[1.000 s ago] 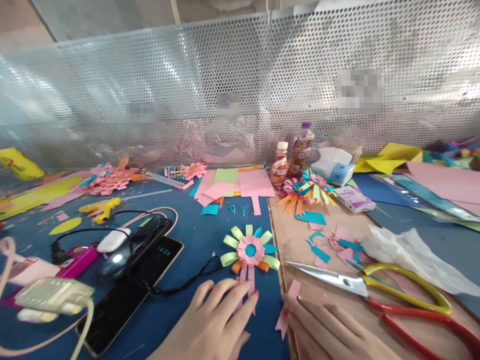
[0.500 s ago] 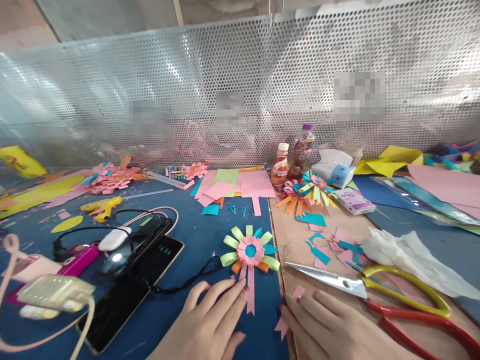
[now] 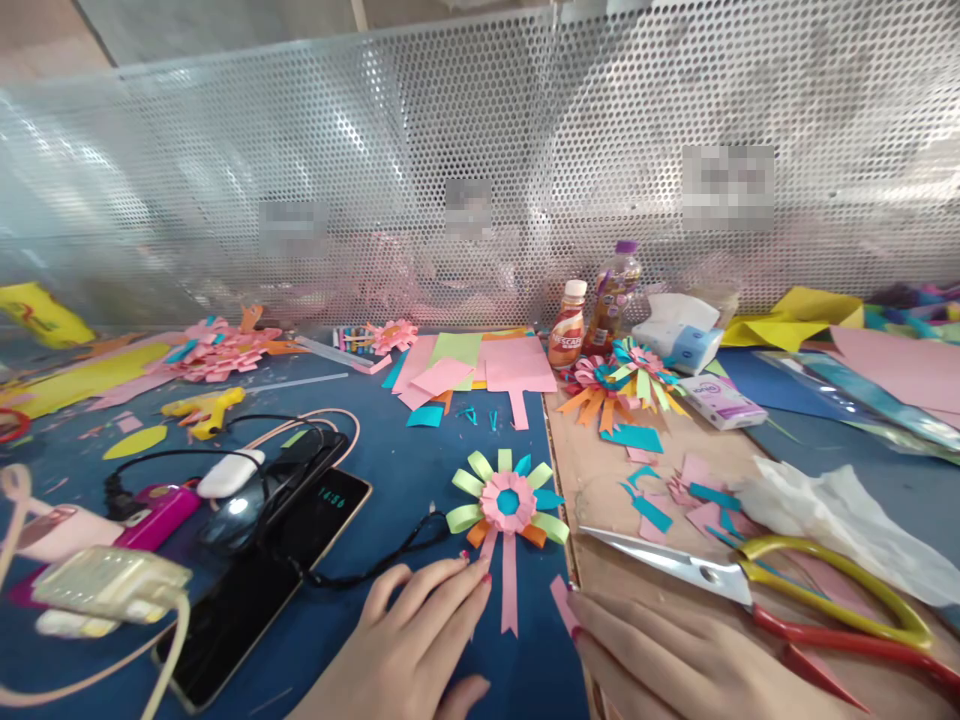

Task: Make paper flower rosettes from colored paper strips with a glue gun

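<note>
A paper flower (image 3: pixel 508 502) lies flat on the blue tabletop, with green loops, blue pointed pieces, orange pieces and a pink pleated centre. Two pink paper tails hang from its near side. My left hand (image 3: pixel 420 625) rests palm down with fingers stretched, its fingertips touching the left tail; the right tail (image 3: pixel 509 590) lies uncovered, its end notched. At the seam of the table, my right hand (image 3: pixel 660 645) has a pink paper strip (image 3: pixel 562 604) at its fingertips, seemingly pinched, partly hidden by the fingers. Just beyond that hand lie large scissors (image 3: pixel 720 575) with yellow and red handles, blades parted.
Phones (image 3: pixel 262 590), cables and a pale charger (image 3: pixel 112 585) crowd the left side. Behind the flower are stacked coloured papers (image 3: pixel 517 362). Two bottles (image 3: pixel 568 325), a tissue pack (image 3: pixel 679 330), finished rosettes (image 3: pixel 626 380) and paper scraps (image 3: pixel 652 512) stand or lie right. A perforated metal screen (image 3: pixel 375 200) closes the back.
My right hand has turned the pink strip, so its upper end now points away to the left. My left hand stays at the flower's tail. The view has shifted slightly.
</note>
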### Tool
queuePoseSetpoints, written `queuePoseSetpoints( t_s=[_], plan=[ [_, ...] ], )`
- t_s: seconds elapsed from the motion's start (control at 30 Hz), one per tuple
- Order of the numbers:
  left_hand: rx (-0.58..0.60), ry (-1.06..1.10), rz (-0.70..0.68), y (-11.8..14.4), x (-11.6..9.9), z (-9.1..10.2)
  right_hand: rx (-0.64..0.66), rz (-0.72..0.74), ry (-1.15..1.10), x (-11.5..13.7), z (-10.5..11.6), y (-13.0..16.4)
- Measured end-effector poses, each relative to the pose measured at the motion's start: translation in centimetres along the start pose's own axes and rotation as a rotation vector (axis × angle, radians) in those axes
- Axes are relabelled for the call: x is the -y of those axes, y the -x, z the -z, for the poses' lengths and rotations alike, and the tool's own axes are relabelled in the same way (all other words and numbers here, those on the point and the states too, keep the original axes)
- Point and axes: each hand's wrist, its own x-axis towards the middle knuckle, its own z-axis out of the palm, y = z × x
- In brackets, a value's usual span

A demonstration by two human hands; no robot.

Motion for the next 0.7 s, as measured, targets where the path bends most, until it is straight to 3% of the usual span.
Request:
queuePoseSetpoints(
  t_s=[0.1, 0.3, 0.6, 0.7],
  plan=[
    [0.01, 0.008, -0.006, -0.1, 0.1, 0.0, -0.046, 0.006, -0.01, 0.3, -1.0, -0.5],
    [0.007, 0.027, 0.003, -0.3, 0.3, -0.2, 0.02, -0.159, 0.017, 1.4, -1.4, -0.7],
    [-0.003, 0.022, -0.017, -0.1, 0.5, -0.3, 0.071, -0.059, -0.033, 0.3, -1.8, 0.0],
    [0.013, 0.002, -0.009, -0.1, 0.5, -0.3, 0.069, -0.155, -0.001, 0.6, -2.4, 0.4]
  ],
)
